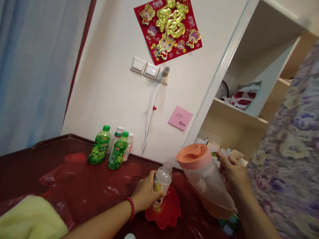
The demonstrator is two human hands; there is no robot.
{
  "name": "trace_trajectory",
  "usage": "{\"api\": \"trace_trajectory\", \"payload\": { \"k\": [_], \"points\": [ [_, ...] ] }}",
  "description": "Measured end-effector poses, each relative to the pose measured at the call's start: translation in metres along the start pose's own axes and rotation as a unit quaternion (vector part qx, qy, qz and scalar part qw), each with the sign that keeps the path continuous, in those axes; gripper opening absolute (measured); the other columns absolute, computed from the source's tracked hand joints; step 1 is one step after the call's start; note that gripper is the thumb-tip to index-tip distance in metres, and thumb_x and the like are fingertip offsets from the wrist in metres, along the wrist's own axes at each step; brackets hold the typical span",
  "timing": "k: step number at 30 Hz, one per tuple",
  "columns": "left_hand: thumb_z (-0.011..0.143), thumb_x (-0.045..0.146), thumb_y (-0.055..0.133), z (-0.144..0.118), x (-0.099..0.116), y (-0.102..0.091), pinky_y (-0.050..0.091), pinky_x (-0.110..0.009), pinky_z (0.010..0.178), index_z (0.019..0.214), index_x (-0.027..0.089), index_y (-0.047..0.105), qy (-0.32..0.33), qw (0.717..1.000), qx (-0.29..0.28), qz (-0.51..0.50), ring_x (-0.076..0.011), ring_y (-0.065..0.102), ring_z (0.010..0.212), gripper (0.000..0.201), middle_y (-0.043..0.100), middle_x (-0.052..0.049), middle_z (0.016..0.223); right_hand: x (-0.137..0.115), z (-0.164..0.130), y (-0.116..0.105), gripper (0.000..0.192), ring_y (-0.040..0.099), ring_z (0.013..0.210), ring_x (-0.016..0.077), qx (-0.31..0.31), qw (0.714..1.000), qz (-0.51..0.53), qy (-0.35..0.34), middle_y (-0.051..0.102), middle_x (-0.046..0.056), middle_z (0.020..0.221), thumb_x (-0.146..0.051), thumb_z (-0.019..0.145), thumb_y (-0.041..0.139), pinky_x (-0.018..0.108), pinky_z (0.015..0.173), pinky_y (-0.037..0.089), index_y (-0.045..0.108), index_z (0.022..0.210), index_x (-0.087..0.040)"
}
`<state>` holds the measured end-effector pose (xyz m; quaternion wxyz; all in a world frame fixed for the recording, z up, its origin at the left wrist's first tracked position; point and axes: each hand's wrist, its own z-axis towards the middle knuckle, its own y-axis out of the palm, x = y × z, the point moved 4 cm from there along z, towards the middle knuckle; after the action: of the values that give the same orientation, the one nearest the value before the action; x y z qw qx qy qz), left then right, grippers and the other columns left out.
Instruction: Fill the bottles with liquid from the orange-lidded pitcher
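Observation:
My left hand (147, 192), with a red bead bracelet at the wrist, is wrapped round a clear plastic bottle (164, 177). The bottle has no cap and leans slightly over a red scalloped dish (170, 210); a little yellowish liquid shows near its bottom. On the right, my right hand (233, 171) grips the handle of a translucent pitcher (204, 182) with an orange lid. The pitcher tilts left, its spout close to the bottle's mouth but apart from it. Brownish liquid sits low in the pitcher. No stream shows between the two.
Two green bottles (99, 146) and two white-capped ones stand by the wall. A yellow towel (32, 219) lies front left, and a white cap (129, 236) at the front edge. Behind the pitcher is a dark green container (229, 225). Shelves (239, 113) and a floral curtain (291, 139) flank the right.

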<state>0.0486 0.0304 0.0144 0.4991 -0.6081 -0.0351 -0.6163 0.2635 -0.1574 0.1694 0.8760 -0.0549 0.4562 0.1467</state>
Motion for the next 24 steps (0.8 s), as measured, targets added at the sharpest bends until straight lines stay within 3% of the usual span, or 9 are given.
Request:
{"api": "trace_trajectory", "payload": {
  "k": [3, 11, 20, 24],
  "points": [
    [0.069, 0.035, 0.074, 0.000, -0.001, 0.000, 0.045, -0.027, 0.075, 0.113, 0.026, 0.049, 0.006, 1.000, -0.001, 0.002, -0.0267, 0.068, 0.101, 0.052, 0.073, -0.002, 0.109, -0.003, 0.003, 0.002, 0.048, 0.037, 0.044, 0.0110, -0.003, 1.000, -0.027, 0.013, 0.043, -0.006, 0.045, -0.062, 0.056, 0.082, 0.024, 0.040, 0.029, 0.062, 0.062, -0.019],
    [0.069, 0.039, 0.074, 0.001, -0.002, 0.000, 0.046, -0.029, 0.075, 0.113, 0.026, 0.049, 0.002, 1.000, 0.001, 0.016, -0.0280, 0.069, 0.101, 0.052, 0.073, -0.003, 0.109, -0.024, 0.004, 0.009, 0.047, 0.039, 0.047, 0.0121, -0.019, 0.990, -0.128, -0.048, 0.044, -0.005, 0.046, -0.063, 0.061, 0.077, 0.025, 0.044, 0.030, 0.061, 0.058, -0.020],
    [0.069, 0.041, 0.074, 0.000, -0.001, -0.002, 0.045, -0.030, 0.075, 0.113, 0.027, 0.049, -0.001, 1.000, -0.001, 0.022, -0.0281, 0.069, 0.100, 0.053, 0.073, -0.003, 0.110, -0.043, -0.001, 0.015, 0.043, 0.040, 0.048, 0.0137, -0.021, 0.979, -0.177, -0.103, 0.044, -0.003, 0.046, -0.060, 0.063, 0.074, 0.026, 0.044, 0.031, 0.062, 0.056, -0.019],
    [0.069, 0.040, 0.074, 0.000, -0.001, -0.001, 0.045, -0.030, 0.075, 0.113, 0.027, 0.049, 0.001, 1.000, -0.001, 0.015, -0.0281, 0.069, 0.100, 0.052, 0.074, -0.003, 0.108, -0.046, -0.002, 0.017, 0.044, 0.039, 0.050, 0.0131, -0.030, 0.978, -0.183, -0.097, 0.044, -0.003, 0.048, -0.060, 0.063, 0.074, 0.025, 0.045, 0.028, 0.063, 0.057, -0.018]
  ]
}}
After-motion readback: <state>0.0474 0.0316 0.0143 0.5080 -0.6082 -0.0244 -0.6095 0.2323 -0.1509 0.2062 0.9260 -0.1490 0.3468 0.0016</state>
